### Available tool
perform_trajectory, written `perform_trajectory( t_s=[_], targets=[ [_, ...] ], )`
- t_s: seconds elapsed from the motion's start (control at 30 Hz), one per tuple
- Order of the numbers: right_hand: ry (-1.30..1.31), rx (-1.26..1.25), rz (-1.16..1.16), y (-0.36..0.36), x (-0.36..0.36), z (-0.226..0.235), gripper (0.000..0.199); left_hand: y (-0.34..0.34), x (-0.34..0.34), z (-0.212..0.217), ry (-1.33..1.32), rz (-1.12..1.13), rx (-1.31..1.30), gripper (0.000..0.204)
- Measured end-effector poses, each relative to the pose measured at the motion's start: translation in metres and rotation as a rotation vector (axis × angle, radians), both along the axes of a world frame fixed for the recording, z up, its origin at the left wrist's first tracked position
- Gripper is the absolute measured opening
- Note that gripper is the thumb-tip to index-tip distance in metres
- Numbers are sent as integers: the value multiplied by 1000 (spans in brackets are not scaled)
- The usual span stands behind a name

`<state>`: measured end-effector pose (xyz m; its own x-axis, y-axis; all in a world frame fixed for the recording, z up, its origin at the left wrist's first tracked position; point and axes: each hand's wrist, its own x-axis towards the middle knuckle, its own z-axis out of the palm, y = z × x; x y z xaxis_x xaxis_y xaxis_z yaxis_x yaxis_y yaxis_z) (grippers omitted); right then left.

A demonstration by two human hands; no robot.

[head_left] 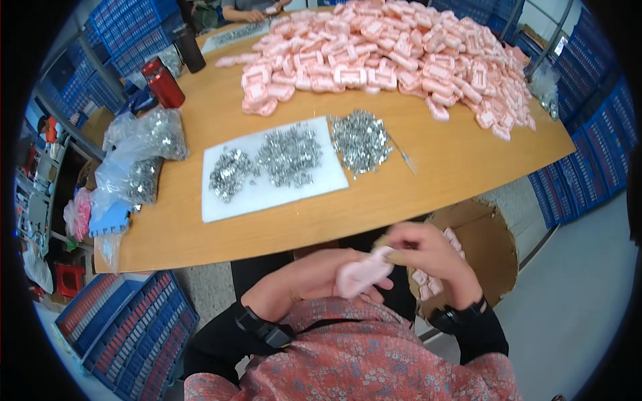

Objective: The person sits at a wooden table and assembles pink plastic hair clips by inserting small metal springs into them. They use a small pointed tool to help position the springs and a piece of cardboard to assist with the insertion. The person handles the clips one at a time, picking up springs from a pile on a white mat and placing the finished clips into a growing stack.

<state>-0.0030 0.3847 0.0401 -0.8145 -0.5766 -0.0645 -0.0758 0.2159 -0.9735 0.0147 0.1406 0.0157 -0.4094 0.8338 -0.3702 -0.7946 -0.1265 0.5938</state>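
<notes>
In front of my body, past the table's near edge, my left hand [324,273] is closed around a pale pink plastic casing [361,275], oval with a recess in it. My right hand [421,248] reaches over from the right, its fingers bent and pinched at the upper end of that casing. Yellowish covers show on some fingertips. Anything small between the right fingers is hidden. On the table, a white foam sheet [267,204] bears two heaps of small silvery metal parts [289,155]. A third metal heap [361,142] lies on bare wood beside it, next to a thin tool [405,159].
A large pile of pink casings [401,53] covers the table's far side. Bags of metal parts [144,157] and a red flask [162,83] stand left. A cardboard drum [498,247] holding pink casings is at my right, blue crates [127,327] lower left. Another person's hand [253,16] works across the table.
</notes>
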Motion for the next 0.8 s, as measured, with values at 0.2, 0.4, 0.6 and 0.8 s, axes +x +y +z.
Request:
perform_trajectory(
  t_s=[0.2, 0.4, 0.6, 0.8],
  targets=[
    [-140, 143, -499, 152, 27, -53, 29, -29, -45, 70, 544, 24, -407, 51],
    [108, 506, -1001, 246, 33, -169, 32, -122, -174, 64, 1040, 500, -1166, 39],
    [363, 283, -1008, 162, 4, -116, 25, -160, -275, 29, 1214, 863, -1702, 65],
    [695, 388, -754, 67, -22, -23, 24, -133, -291, 46, 1263, 513, -1958, 73]
  ],
)
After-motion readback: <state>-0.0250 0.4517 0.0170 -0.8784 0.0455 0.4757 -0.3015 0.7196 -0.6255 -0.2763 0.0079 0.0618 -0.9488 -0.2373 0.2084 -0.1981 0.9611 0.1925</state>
